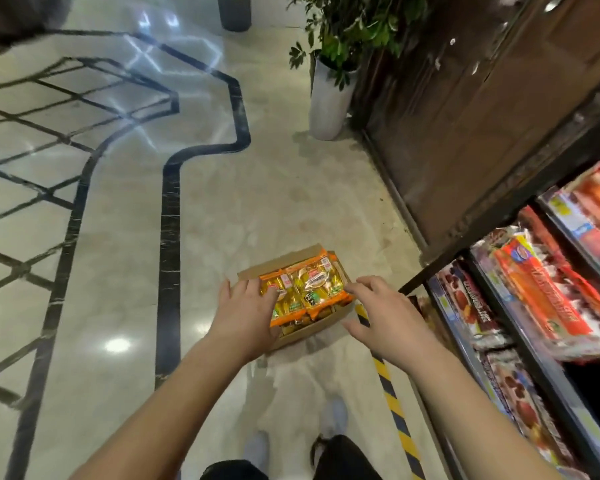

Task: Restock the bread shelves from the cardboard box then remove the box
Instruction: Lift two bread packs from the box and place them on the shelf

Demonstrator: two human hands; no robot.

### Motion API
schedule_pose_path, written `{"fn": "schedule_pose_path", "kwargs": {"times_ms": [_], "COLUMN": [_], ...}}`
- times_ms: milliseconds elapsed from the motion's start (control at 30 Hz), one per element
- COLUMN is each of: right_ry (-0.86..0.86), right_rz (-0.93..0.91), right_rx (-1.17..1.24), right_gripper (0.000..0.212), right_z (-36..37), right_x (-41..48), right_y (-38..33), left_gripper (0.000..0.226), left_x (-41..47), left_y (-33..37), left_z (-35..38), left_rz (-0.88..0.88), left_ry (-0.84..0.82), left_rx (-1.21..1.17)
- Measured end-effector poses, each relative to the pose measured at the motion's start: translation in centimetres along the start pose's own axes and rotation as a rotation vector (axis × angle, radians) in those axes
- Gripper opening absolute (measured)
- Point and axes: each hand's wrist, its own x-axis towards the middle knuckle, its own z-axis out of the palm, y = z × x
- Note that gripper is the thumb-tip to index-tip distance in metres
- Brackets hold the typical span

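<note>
The cardboard box (323, 323) is set open on the marble floor (118, 271), just beside the foot of the bread shelves (499, 211) and near a yellow-and-black tape strip (392, 403), presumably so that stock can be lifted across to the shelf without a step being taken. It is seen to be filled with orange-and-yellow bread packets (312, 289) laid flat in layers, so the restocking is judged to be at an early stage and the removal of the box not yet due. The left hand (246, 313) is stretched down over the near left packets with its fingers straight; its grip is apart, and whether the wrapping is actually touched cannot be told from this height. The right hand (388, 313) is held at the right edge of the box with fingers spread and thumb wide, its grip likewise apart and nothing held. Both hands are judged to be placed on either side of the top layer so that several packets can be gathered at once rather than singly. The shelves on the right are already lined with red and orange packs (541, 289) lying at an angle. Soft wrapping is expected to slip or crush if squeezed hard, so a broad, light hold would be called for
</note>
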Motion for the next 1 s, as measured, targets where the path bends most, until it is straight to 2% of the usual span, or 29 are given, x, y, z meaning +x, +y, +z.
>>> {"fn": "schedule_pose_path", "kwargs": {"times_ms": [267, 633, 800, 1000], "right_ry": [-0.091, -0.265, -0.333, -0.423], "right_rz": [-0.116, -0.191, -0.186, -0.117], "right_rx": [-0.049, -0.069, -0.043, -0.012], "right_gripper": [0.06, 0.057, 0.057, 0.059], "right_z": [1.6, 4.1, 8.0, 16.1], "right_x": [11.8, 25.3, 30.9, 37.8], "right_y": [4.9, 12.1, 14.1, 17.5], "left_gripper": [0.065, 0.067, 0.067, 0.066], "left_x": [9.3, 21.2, 26.0, 31.4], "left_y": [0.2, 0.2, -1.2, -3.6], "left_z": [1.0, 3.1, 7.8, 17.4], "left_rz": [-0.127, -0.327, -0.355, -0.41], "left_ry": [-0.09, -0.26, -0.311, -0.362], "left_rx": [-0.009, -0.153, -0.196, -0.338]}}
